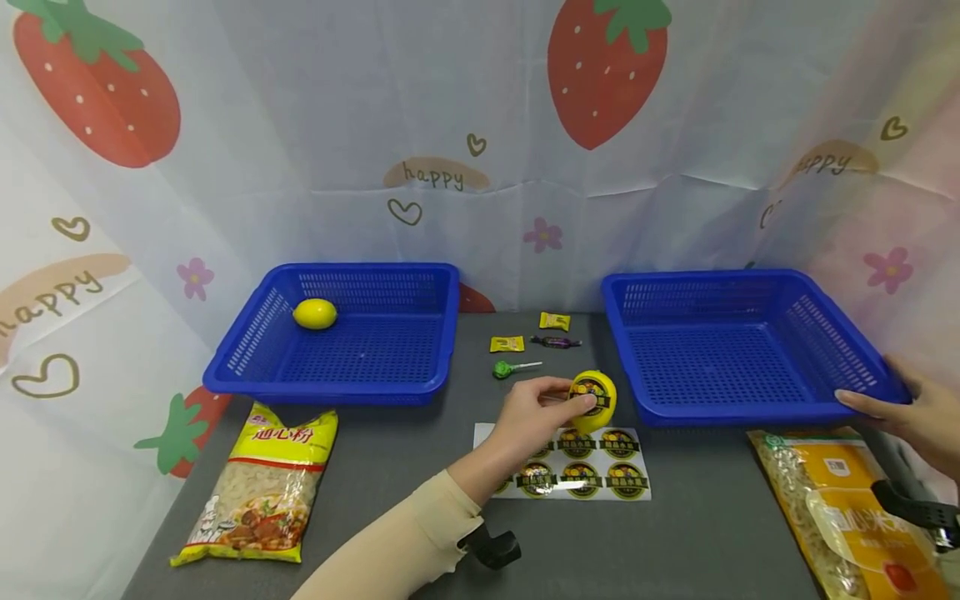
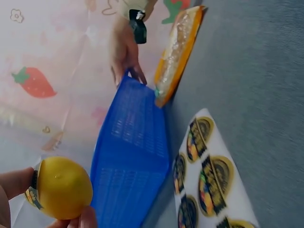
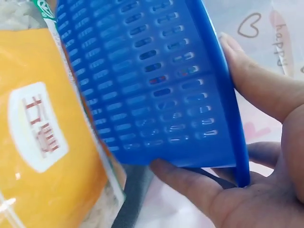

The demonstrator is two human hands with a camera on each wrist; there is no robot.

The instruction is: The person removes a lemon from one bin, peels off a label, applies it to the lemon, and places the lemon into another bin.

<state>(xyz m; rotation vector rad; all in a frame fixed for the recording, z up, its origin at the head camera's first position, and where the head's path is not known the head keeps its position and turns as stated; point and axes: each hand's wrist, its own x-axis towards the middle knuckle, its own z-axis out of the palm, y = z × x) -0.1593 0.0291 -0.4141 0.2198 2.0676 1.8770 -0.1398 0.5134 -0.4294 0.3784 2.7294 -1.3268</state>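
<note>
My left hand holds a yellow lemon between thumb and fingers, above a sheet of round stickers. A dark round sticker is on the lemon's side, under my thumb. In the left wrist view the lemon shows its plain yellow end, the sticker at its left edge. At the right, my right hand grips the near right corner of a blue basket; the right wrist view shows its thumb and fingers around the basket's rim.
Another blue basket at the left holds a second lemon. Two yellow-wrapped candies, a purple candy and a green lollipop lie between the baskets. Pasta bags lie at left and right.
</note>
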